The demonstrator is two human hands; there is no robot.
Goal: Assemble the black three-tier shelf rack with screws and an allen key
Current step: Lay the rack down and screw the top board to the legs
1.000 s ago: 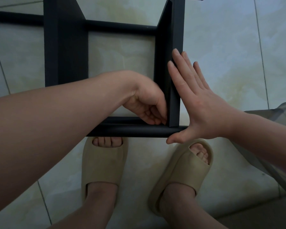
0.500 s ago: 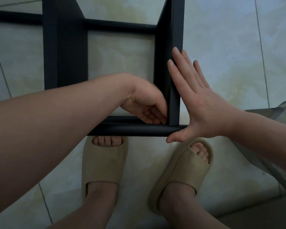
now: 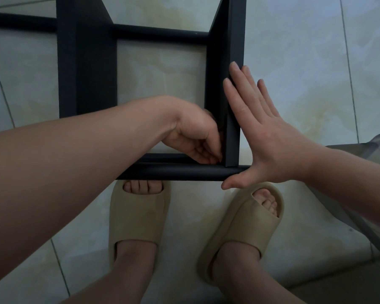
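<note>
Fingers (image 3: 206, 155) of the left hand (image 3: 193, 137) were curled, tips bunched into the inner corner of the black shelf rack (image 3: 92, 84). That corner is where the right panel (image 3: 235, 36) meets the near tube (image 3: 173, 172). We could not tell whether they pinched a screw, the allen key or nothing; whatever sat there was hidden behind the fingertips and in shadow.

The right hand (image 3: 272, 145) lay flat on the outer face of that panel, its fingers straight and close together and pointing away from us. Its thumb was spread out below the tube's end. It gripped nothing.

The rack lay on its side on the tiled floor (image 3: 305, 62), just ahead of two beige slippers (image 3: 138, 216). Panels ran away from us; tubes ran left to right.

Relation that matters: the joint was directly at the left fingertips, on the inner side, with the panel standing between the two hands. We judged a fastener there would run along the tube's long axis. The left hand was nearer the joint, and the right hand served as the brace.

A grey translucent object (image 3: 373, 154) sat at the right edge.
</note>
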